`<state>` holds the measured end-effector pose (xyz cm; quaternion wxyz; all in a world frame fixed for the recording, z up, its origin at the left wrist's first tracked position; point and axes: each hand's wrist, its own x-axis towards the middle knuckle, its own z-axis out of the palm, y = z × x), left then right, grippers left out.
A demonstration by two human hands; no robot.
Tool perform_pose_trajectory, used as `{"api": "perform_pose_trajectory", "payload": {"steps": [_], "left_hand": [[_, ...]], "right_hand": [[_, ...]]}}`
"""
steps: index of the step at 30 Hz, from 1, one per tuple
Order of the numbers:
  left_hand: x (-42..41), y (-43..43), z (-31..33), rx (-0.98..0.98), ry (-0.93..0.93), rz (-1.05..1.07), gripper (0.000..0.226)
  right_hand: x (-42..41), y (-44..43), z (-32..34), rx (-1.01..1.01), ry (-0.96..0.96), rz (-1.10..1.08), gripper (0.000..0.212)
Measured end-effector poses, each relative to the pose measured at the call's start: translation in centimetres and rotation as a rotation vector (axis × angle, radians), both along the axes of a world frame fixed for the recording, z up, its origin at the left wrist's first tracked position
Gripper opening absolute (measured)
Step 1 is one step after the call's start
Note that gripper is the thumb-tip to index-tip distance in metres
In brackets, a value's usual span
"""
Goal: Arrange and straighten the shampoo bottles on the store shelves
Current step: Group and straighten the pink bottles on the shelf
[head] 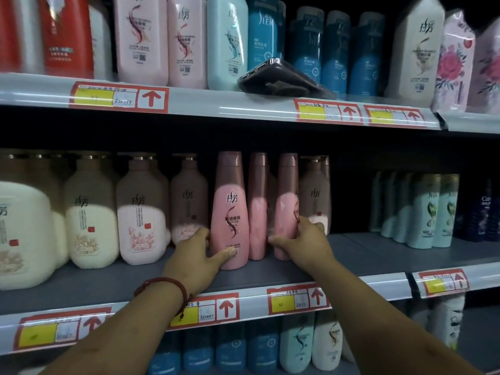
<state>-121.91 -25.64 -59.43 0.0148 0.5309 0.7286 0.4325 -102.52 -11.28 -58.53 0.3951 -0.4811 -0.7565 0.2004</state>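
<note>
**Near field.** Two bare forearms reach over the pale shelf lip, which carries red-and-yellow price tags. A red cord bracelet circles the left wrist.

**Hands.** The left hand wraps the lower part of the front-facing tall pink plastic bottle, thumb across its front and fingers curled round its left side. The right hand clasps the right-hand pink bottle low down, thumb at its left and fingers round its right side. Between them stands the middle pink bottle, gripped by neither hand and showing no label.

**Progress.** All three stand upright on the middle grey shelf, set back from its edge. This group appears about midway: one label is squared forward, and two apparently remain to be turned and aligned.

**Farther.** The cream pump bottles at left and the pale green bottles, well apart at right, look orderly. A dark flat phone-like object lies on the upper shelf.
</note>
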Motion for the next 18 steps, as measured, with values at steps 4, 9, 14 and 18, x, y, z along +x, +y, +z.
{"api": "perform_pose_trajectory", "payload": {"steps": [4,9,14,18], "left_hand": [[0.1,0.5,0.0,-0.006,-0.030,0.009,0.045],[0.7,0.7,0.2,-0.021,-0.005,0.033,0.048],[1.3,0.4,0.0,-0.007,0.061,0.081,0.048],[1.5,0.2,-0.2,-0.043,0.090,0.085,0.053]], "right_hand": [[-0.9,1.7,-0.9,0.022,-0.072,-0.001,0.051],[-1.4,2.2,-1.5,0.071,-0.068,-0.024,0.050],[-1.3,2.2,-1.7,0.030,-0.020,0.015,0.045],[-0.5,1.5,-1.3,-0.043,0.044,0.079,0.028]]}}
